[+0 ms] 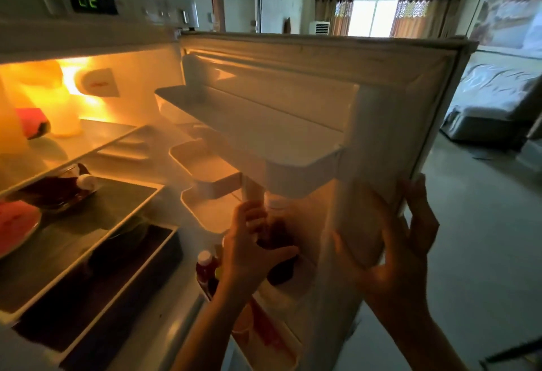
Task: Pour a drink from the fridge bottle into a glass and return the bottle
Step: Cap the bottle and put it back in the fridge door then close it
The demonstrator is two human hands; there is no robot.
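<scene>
fingers of the left hand [249, 250] curl around a dark bottle [278, 241] standing upright in a lower rack of the open fridge door [381, 112], thumb on the near side, the others wrapped behind its shoulder. the bottle's long axis runs vertical, its pale cap [274, 202] close beneath the door shelf [264, 136] above, so the lift probably needs a tilt outward before it clears. the right hand [393, 253] grips the door's outer edge, fingers spread along the rim, thumb on the inner face. a red-capped bottle [205, 268] stands just beside, toward the hinge edge. no glass shows anywhere.
</scene>
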